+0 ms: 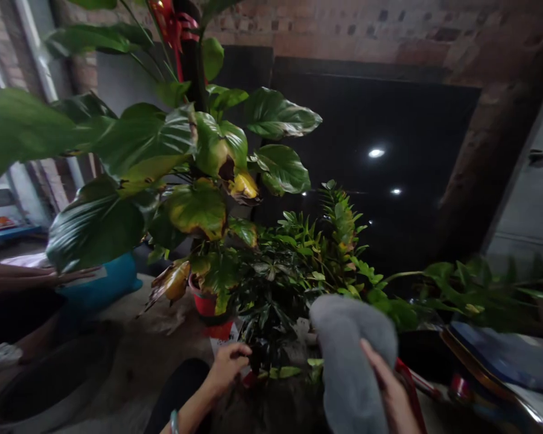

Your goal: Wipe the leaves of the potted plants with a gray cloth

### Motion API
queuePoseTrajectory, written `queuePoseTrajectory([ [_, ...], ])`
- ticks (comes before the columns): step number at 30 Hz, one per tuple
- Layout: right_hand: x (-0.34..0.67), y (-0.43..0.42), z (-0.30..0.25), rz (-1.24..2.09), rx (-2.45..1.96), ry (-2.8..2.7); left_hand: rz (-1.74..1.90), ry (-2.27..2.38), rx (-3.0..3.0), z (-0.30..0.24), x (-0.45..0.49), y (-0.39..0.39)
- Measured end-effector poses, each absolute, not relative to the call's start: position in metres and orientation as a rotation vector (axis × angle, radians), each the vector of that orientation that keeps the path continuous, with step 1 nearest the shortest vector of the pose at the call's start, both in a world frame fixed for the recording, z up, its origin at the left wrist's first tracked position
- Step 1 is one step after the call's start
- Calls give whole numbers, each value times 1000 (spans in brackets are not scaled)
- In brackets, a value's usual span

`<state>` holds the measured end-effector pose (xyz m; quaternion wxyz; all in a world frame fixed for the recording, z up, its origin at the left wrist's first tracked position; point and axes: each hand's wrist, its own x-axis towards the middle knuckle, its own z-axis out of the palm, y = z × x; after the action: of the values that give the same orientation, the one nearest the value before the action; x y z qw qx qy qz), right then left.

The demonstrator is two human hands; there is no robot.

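In the head view, a red-and-white paper is lying just beyond the left hand, its dark marks being too small for reading. The right hand is holding a grey cloth; this grip is closing on the cloth's right side. The left fingers are curling beside the dark leaves; whether that grip is pinching a leaf, one cannot tell.
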<state>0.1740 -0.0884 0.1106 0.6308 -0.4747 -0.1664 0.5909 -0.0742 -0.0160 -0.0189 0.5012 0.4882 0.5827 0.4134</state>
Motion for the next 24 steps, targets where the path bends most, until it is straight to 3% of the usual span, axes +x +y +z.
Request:
queuePoseTrajectory([
  [3,168,-60,158,1241,-940,-261,1178,1225,796,-3,-82,-12],
  [6,132,-28,169,1326,-857,-230,1206,969,704,14,-79,-6],
  [10,84,-31,114,1575,-1003,-346,1018,818,753,15,-75,4],
  [14,96,-75,66,1398,-1302,-622,951,813,801,1,-81,10],
  [17,130,-86,91,1194,-1366,-560,1026,803,743,-1,-84,10],
  [21,135,-47,155,1114,-1124,-318,1122,787,677,4,-80,7],
  [24,103,-13,156,1187,-1023,-318,1112,804,681,2,-76,8],
])
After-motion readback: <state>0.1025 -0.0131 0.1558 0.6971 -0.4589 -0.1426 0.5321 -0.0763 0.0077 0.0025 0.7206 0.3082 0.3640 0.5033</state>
